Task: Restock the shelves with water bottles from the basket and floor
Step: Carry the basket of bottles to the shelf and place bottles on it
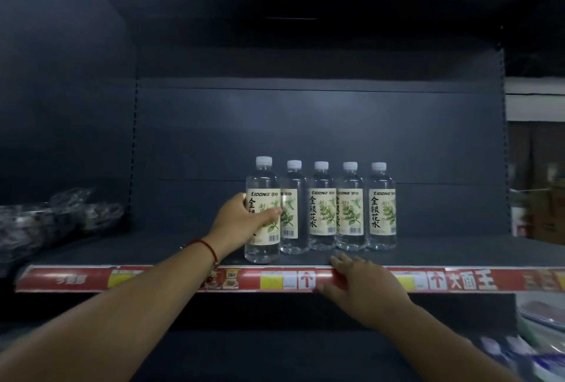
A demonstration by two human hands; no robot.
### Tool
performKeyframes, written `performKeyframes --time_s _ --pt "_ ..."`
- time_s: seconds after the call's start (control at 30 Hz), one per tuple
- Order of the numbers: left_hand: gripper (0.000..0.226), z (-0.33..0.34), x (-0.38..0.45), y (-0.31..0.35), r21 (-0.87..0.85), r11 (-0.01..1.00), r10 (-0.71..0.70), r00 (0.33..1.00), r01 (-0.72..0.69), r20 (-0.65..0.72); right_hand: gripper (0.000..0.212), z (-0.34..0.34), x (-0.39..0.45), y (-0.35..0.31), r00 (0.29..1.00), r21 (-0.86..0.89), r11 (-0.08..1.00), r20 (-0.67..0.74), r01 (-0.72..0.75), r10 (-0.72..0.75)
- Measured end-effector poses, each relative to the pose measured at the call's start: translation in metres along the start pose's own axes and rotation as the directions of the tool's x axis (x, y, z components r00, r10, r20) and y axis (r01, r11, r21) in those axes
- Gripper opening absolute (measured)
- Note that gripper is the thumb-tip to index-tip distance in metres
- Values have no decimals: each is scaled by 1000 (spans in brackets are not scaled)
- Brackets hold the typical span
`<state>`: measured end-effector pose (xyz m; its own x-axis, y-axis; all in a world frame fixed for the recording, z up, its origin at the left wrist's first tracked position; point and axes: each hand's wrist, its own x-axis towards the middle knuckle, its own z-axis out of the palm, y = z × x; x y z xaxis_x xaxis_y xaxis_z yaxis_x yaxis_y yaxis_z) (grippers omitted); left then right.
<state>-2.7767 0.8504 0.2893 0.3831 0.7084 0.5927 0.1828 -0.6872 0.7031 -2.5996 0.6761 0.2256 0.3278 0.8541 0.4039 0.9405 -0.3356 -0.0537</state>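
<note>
1. Right now the left hand (235, 222) is curling its fingers and thumb around the leftmost water bottle (263, 213), which is standing upright near the front edge of the shelf (443, 251).
2. Just to its right, four more bottles (336, 210) are standing in a row slightly farther back, labels facing out, each touching or nearly touching its neighbour.
3. Meanwhile the right hand (360, 284) is lying flat with relaxed fingers on the shelf's front lip, its fingertips reaching onto the shelf surface just in front of the row and its thumb resting on the red price strip (467, 280); it is gripping nothing.
4. Judging by this, the step in hand is placing the gripped bottle into line; the bottle is sitting a little nearer than the others.
5. Next, the move is probably calling for a gentle push back and toward the row, then a release without rocking the neighbour.
6. Farther out, dark plastic-wrapped goods (61, 216) are sitting on the shelf's far left, too dim to identify.
7. Neither the basket nor the floor stock is showing; blurred packages (541, 336) at the lower right are cut off by the frame.
</note>
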Motion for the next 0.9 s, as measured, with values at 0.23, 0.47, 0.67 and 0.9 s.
performKeyframes --time_s 0.23,0.47,0.67,0.9 --pt "46 2 0 -5 43 998 56 998 -56 -1 78 8 -1 4 999 -2 1000 -31 17 -17" --pt "63 14 -4 -26 184 983 -32 997 18 71 80 11 -4 2 999 -21 1000 -40 21 -22" --pt "51 19 9 -35 184 983 -12 995 -7 103 79 10 -6 0 997 -28 999 -65 38 -40" --pt "55 28 21 -40 193 979 -97 977 60 191 78 13 -5 0 996 -26 999 -76 35 -37"
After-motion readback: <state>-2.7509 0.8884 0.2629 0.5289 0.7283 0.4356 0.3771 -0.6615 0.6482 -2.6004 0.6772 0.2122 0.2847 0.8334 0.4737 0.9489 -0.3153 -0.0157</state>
